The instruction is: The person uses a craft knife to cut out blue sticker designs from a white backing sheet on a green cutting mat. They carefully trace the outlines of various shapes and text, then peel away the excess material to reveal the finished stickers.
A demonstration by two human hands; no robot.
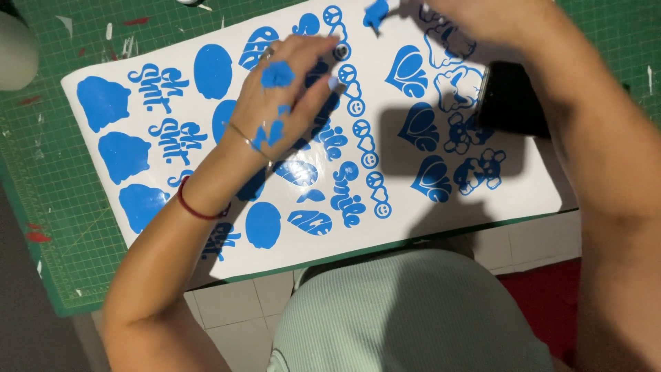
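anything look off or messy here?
Yes. Torn blue vinyl scraps are stuck to the back of the left hand, which rests flat on the white sheet of blue cut shapes. White slivers litter the green cutting mat. The right hand is blurred at the sheet's top edge.

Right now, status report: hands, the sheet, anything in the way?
Left hand flat on the white sticker sheet, blue scraps stuck to it. Right hand pinching a blue scrap. Dark object on the sheet's right.

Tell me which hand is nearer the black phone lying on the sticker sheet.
Right. The right hand and its forearm pass directly over the black phone; the left hand rests flat mid-sheet, well to the phone's left.
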